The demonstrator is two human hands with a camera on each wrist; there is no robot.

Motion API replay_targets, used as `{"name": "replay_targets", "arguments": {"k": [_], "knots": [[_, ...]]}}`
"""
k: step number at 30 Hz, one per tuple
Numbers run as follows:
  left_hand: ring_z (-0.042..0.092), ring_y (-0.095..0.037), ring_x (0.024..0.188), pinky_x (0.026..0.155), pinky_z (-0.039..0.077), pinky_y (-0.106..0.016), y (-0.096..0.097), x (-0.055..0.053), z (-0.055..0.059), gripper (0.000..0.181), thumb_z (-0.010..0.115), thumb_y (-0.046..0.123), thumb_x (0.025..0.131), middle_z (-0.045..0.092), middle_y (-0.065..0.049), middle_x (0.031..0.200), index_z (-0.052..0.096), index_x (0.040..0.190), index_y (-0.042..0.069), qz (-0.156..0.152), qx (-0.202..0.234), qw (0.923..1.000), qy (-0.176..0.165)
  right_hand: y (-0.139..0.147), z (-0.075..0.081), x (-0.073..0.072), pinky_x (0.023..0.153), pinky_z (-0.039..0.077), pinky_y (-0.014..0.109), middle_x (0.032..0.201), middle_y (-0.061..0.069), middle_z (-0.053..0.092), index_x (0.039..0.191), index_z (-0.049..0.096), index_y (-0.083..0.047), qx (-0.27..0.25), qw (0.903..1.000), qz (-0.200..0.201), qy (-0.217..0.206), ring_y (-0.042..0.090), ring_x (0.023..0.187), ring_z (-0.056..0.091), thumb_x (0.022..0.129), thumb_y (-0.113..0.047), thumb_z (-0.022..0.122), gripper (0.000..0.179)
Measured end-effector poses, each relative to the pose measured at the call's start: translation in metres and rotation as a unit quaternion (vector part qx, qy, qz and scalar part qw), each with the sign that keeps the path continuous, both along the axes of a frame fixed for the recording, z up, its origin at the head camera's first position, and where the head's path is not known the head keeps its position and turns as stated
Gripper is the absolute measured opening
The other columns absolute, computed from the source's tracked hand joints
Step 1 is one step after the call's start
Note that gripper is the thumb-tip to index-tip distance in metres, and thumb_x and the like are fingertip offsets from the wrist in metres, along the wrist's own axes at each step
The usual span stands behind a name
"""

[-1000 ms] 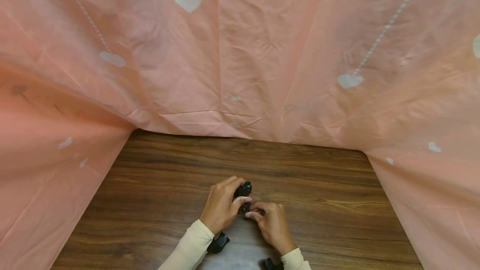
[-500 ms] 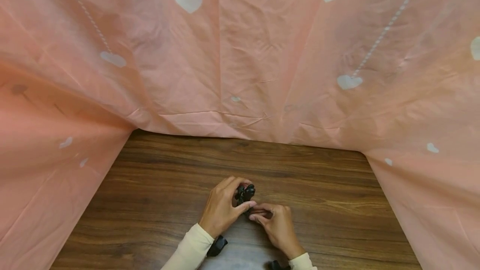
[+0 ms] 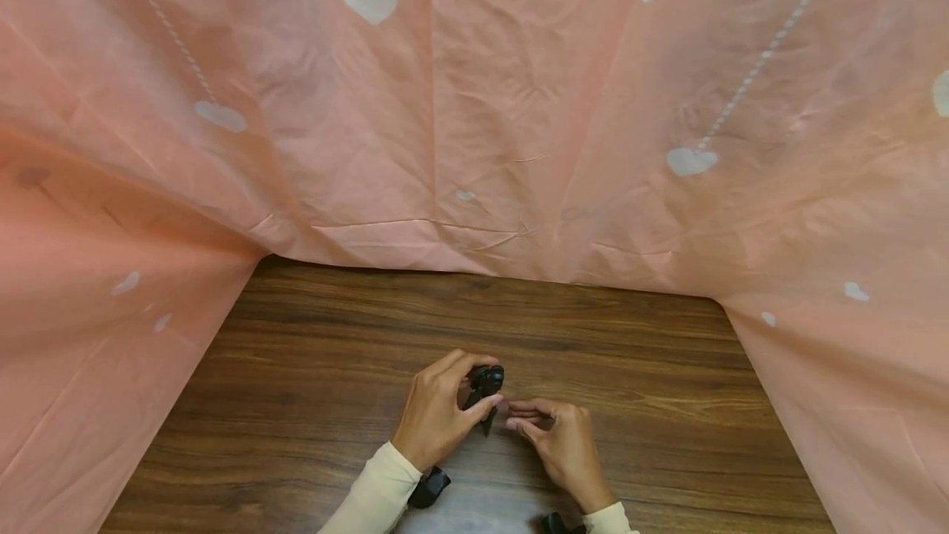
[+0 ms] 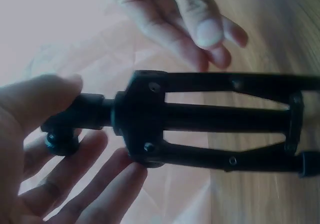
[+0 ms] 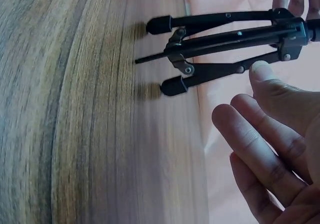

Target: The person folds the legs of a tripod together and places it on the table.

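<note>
A small black tripod [image 3: 487,381] is held by my left hand [image 3: 433,414] just over the table. In the left wrist view, the thumb and fingers [image 4: 112,194] grip around the tripod's head and knob [image 4: 61,141], while the legs [image 4: 225,118] point away from the palm. My right hand [image 3: 563,443] is just right of the tripod with its fingers loosely bent and nothing in them. Seen from the right wrist, its thumb [image 5: 262,72] overlaps one leg close to the hub. The rubber-tipped feet [image 5: 174,86] stand a little apart, with the thin centre rod [image 5: 150,57] between them.
A brown wood-grain table [image 3: 630,361] lies beneath both hands. Pink cloth [image 3: 504,105] with white hearts hangs along its back and sides. Black wrist-worn devices [image 3: 430,487] sit by both sleeves [image 3: 374,489].
My right hand has drawn back to the right, away from the tripod. The left hand has kept its hold, and the tripod has turned so a leg shows below the thumb.
</note>
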State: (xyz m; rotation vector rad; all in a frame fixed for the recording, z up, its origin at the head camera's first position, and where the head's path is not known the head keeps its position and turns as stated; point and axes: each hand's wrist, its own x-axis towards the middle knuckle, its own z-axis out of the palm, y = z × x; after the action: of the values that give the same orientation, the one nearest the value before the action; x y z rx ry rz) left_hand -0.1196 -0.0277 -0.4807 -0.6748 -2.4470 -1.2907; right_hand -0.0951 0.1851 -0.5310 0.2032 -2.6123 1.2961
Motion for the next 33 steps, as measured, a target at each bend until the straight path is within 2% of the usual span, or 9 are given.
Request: {"name": "replay_targets", "arguments": {"k": [4,10,13,17,21,24,26,31,33], "knots": [[0.074,-0.010,0.100,0.087,0.064,-0.029,-0.0011,-0.0008,0.0009,0.048,0.089,0.017,0.088,0.073,0.002,0.118,0.072,0.133,0.016,-0.024,0.014,0.9988,-0.040,-0.0002,0.0012,0.0008,0.068,0.062,0.019,0.087,-0.004,0.083,0.094,0.085,-0.015,0.002,1.0000,-0.003,-0.004,0.007,0.075,0.079,0.075,-0.006,0.093,0.023],[0.061,-0.008,0.078,0.071,0.052,-0.023,0.0018,0.0002,-0.0027,0.055,0.093,0.034,0.084,0.073,0.007,0.105,0.073,0.133,0.019,0.032,-0.047,0.9982,0.016,-0.0009,0.0037,0.0016,0.068,0.061,0.018,0.088,-0.005,0.083,0.095,0.085,-0.015,0.004,1.0000,-0.003,-0.006,0.006,0.076,0.079,0.075,-0.007,0.093,0.023],[0.060,-0.010,0.072,0.067,0.048,-0.021,0.0024,0.0009,-0.0023,0.053,0.091,0.033,0.085,0.076,0.006,0.100,0.073,0.133,0.021,0.037,-0.053,0.9978,0.016,-0.0011,0.0045,0.0016,0.068,0.061,0.018,0.087,-0.005,0.083,0.095,0.085,-0.016,0.007,1.0000,-0.002,-0.001,0.006,0.076,0.078,0.075,-0.007,0.093,0.023],[0.063,-0.013,0.074,0.069,0.050,-0.023,0.0008,-0.0009,0.0018,0.054,0.089,0.025,0.088,0.077,0.006,0.098,0.070,0.139,0.022,0.002,-0.044,0.9988,-0.020,-0.0012,0.0046,0.0014,0.068,0.061,0.018,0.086,-0.004,0.083,0.094,0.085,-0.015,0.000,1.0000,-0.001,-0.005,0.005,0.075,0.078,0.076,-0.005,0.093,0.022],[0.074,-0.014,0.097,0.086,0.062,-0.033,-0.0030,-0.0045,0.0060,0.060,0.083,0.014,0.092,0.080,0.003,0.111,0.062,0.148,0.023,-0.065,-0.018,0.9949,-0.075,-0.0016,0.0049,0.0016,0.068,0.061,0.018,0.086,-0.001,0.083,0.094,0.085,-0.013,-0.013,0.9997,0.004,-0.018,0.007,0.075,0.079,0.077,-0.005,0.092,0.020],[0.074,-0.018,0.117,0.100,0.061,-0.042,-0.0054,-0.0055,0.0068,0.064,0.080,0.009,0.094,0.078,-0.003,0.127,0.057,0.153,0.023,-0.097,0.004,0.9894,-0.108,-0.0022,0.0053,0.0017,0.068,0.061,0.018,0.087,0.000,0.083,0.094,0.085,-0.012,-0.013,0.9997,0.007,-0.019,0.008,0.076,0.079,0.077,-0.006,0.092,0.019],[0.074,-0.019,0.117,0.099,0.062,-0.042,-0.0054,-0.0046,0.0055,0.063,0.081,0.014,0.094,0.077,-0.004,0.128,0.058,0.152,0.023,-0.084,0.005,0.9905,-0.108,-0.0026,0.0054,0.0016,0.068,0.061,0.018,0.087,-0.001,0.083,0.095,0.085,-0.012,-0.012,0.9997,0.008,-0.017,0.008,0.076,0.079,0.077,-0.007,0.092,0.020],[0.074,-0.011,0.100,0.084,0.064,-0.036,0.0005,-0.0003,-0.0002,0.054,0.087,0.026,0.089,0.079,0.000,0.115,0.069,0.141,0.021,-0.003,-0.013,0.9982,-0.058,-0.0028,0.0050,0.0017,0.068,0.061,0.019,0.087,-0.001,0.083,0.095,0.085,-0.012,-0.010,0.9998,0.010,-0.014,0.009,0.076,0.079,0.077,-0.009,0.092,0.020],[0.075,-0.012,0.100,0.084,0.064,-0.035,0.0019,-0.0001,-0.0009,0.050,0.085,0.023,0.091,0.079,0.000,0.116,0.070,0.139,0.020,-0.003,-0.010,0.9987,-0.049,-0.0031,0.0050,0.0018,0.068,0.062,0.020,0.087,-0.001,0.083,0.095,0.085,-0.012,-0.012,0.9998,0.010,-0.014,0.010,0.076,0.079,0.077,-0.009,0.093,0.020]]}}
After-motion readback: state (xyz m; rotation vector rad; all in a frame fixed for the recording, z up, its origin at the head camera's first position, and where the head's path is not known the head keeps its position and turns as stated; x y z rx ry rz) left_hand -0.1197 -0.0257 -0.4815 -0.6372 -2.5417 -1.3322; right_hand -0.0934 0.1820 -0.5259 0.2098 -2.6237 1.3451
